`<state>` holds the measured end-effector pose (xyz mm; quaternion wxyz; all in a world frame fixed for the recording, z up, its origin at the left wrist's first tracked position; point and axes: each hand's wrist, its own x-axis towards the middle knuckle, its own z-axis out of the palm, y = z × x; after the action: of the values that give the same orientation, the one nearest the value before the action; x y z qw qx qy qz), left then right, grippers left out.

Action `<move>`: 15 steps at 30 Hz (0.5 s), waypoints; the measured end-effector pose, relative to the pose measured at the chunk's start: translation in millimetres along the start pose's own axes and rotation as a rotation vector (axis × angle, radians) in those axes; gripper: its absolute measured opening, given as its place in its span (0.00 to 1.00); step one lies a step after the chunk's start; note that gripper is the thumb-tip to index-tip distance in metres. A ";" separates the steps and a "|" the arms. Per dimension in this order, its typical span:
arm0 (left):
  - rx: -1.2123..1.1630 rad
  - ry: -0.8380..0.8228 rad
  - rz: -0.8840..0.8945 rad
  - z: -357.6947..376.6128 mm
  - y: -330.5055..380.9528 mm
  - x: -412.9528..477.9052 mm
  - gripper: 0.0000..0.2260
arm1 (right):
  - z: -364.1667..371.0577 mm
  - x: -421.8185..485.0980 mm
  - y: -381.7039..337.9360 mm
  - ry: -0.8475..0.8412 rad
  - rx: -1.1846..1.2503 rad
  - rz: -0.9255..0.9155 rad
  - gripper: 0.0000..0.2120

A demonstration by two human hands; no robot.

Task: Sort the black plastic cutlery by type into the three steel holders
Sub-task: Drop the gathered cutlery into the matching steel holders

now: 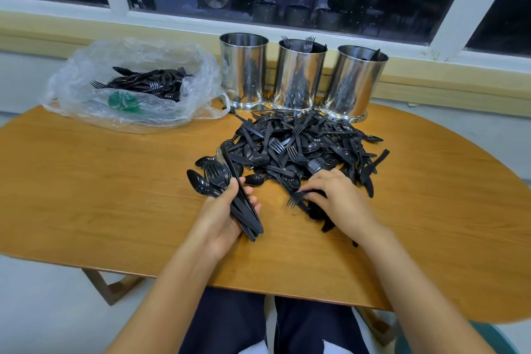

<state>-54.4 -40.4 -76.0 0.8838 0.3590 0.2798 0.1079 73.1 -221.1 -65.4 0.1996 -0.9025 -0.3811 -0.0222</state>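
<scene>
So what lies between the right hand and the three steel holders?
The heap of loose black cutlery fills that stretch, from the right hand, which pinches a fork, up to the steel holders. The head view shows it.

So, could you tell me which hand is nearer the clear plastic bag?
Left. The left hand is right of the clear plastic bag, on its near side; the right hand is farther right.

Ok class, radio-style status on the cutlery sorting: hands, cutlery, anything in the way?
Left hand grips a mixed bundle. Right hand pinches a fork at the edge of the pile. Pile unsorted; forks in middle holder. Nothing in the way.
</scene>
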 end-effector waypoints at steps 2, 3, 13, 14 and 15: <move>0.001 0.003 -0.002 -1.1 0.2 -0.4 0.10 | -0.9 3.1 0.1 0.083 0.123 -0.028 0.10; 0.001 0.006 -0.005 -1.2 0.2 -0.6 0.10 | -2.8 5.1 -1.5 0.123 0.191 -0.040 0.10; -0.024 0.023 -0.015 2.4 2.3 -2.7 0.09 | -29.4 29.8 -39.6 0.140 0.622 0.137 0.12; -0.031 0.023 -0.012 2.1 2.9 -2.7 0.09 | -29.4 29.7 -40.5 0.014 0.638 0.188 0.11; -0.037 0.028 -0.007 1.7 3.8 -2.8 0.09 | -27.8 28.6 -41.5 -0.110 0.682 0.222 0.10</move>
<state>-55.7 -39.7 -71.1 0.8867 0.3402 0.2914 0.1148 67.6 -186.1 -20.1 0.4696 -0.8197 -0.2764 0.1767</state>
